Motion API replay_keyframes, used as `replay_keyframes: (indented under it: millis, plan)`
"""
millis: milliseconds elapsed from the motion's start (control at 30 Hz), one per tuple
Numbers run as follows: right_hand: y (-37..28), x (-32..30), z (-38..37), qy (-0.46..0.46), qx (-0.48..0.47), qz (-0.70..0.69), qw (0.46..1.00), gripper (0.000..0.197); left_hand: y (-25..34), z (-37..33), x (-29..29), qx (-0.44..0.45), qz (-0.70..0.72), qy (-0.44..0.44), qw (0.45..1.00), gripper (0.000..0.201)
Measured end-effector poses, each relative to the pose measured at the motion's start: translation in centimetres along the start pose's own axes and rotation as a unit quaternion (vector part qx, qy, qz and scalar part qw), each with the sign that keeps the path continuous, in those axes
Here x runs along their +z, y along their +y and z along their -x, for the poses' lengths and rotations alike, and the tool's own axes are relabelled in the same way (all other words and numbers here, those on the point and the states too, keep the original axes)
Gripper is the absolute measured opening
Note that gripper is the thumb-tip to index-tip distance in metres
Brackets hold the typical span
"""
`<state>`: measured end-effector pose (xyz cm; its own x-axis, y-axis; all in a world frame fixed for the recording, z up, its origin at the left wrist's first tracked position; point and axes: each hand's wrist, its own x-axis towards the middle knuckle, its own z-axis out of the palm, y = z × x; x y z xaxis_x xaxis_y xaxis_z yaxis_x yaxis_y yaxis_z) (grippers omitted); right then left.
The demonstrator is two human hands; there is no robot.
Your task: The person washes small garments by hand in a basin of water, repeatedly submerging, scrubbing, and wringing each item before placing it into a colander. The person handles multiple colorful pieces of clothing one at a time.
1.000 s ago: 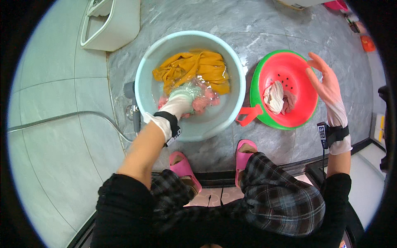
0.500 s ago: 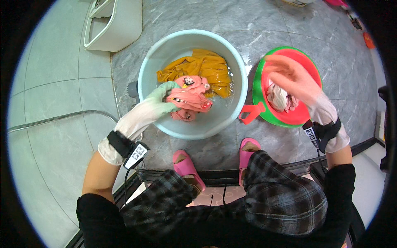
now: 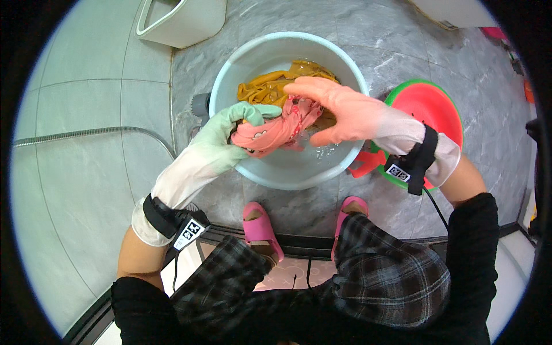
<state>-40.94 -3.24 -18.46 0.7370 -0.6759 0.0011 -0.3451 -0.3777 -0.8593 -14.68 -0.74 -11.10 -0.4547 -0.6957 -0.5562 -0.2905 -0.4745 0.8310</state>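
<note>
My left hand [image 3: 229, 133], in a white and green rubber glove, is closed round a bunched pink printed garment [image 3: 263, 137] held over a pale blue basin [image 3: 287, 37]. My right hand [image 3: 348, 114], in a white and orange glove, hovers at the garment's other end with thumb and fingers spread apart. Whether its fingertips touch the fabric I cannot tell. A wet mustard-yellow garment [image 3: 267, 86] lies in the water on the far side of the basin, partly hidden by my right fingers.
A red and green watermelon-like basin [image 3: 424, 104] stands to the right, partly behind my right forearm. A white bin-like container [image 3: 201, 26] is at the far left. A metal shower hose [image 3: 86, 134] runs along the tiled wall. Pink slippers [image 3: 261, 227] are on my feet.
My right hand has moved left from the red and green basin to the pink garment. My left hand still holds the garment, now more tightly bunched. The view has shifted slightly.
</note>
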Motion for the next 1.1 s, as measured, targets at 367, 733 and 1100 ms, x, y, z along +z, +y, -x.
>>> replay_keyframes:
  millis: [367,733,1100]
  plan:
    - [-1.3,1.8,-4.3,0.021,0.034,-0.476,0.879,0.029,-0.6,3.4,-2.5,0.019,0.021,0.125,0.992,0.037]
    - [-3.1,0.3,-4.5,-0.039,0.034,-0.183,0.982,0.028,0.2,5.8,-3.6,-0.03,-0.143,0.127,0.981,0.043]
    - [-0.7,-0.2,-2.8,0.008,0.057,-0.123,0.991,0.044,2.6,5.8,-1.5,0.053,-0.157,0.131,0.977,0.035]
